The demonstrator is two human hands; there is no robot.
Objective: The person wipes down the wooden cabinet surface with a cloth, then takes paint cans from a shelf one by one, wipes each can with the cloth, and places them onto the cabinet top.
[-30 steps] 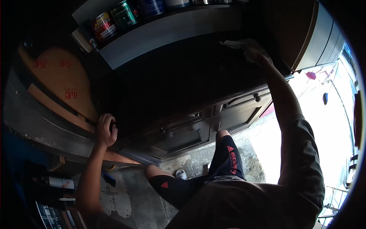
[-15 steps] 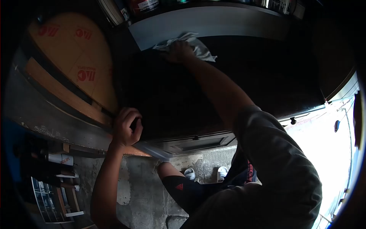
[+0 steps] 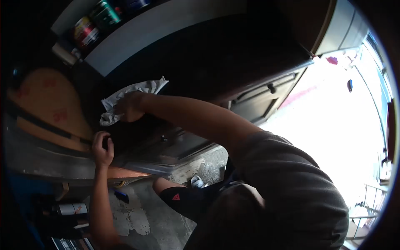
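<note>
**Cloth under right hand, dark tabletop**

Right hand [image 3: 132,107]: holding a pale, crumpled cloth [image 3: 143,86], palm down on the dark tabletop [image 3: 200,54]. Exact curl of fingers lost in shadow. Cloth spread around the fingers: bunched in folds beside the tips, drawn out to a loose corner on the wrist side.

Left hand [image 3: 102,148]: fingers loosely curled, narrow gap to the thumb, nothing visibly held. Just beyond these fingers, a tan rounded board [image 3: 58,96] and a wooden strip [image 3: 46,133].

Handling (judged): light, soft, limp; not fragile; prone to creasing and folding under itself. Best hold at the thick bunched folds, with a flat palm over the middle. Loose corner a poor grip for control. Dampness: cannot tell.

Labels: beyond the right fingers, on the shelf, a red can [image 3: 85,33] with pale lettering, a green can [image 3: 105,14] and part of a blue can [image 3: 135,4]; all too blurred to read. Red printed marks on the tan board, likewise smeared. Small red triangular logo on the dark shorts [image 3: 179,198]. Below the left fingers, a whitish cylinder [image 3: 71,209] with faint print, illegible.
</note>
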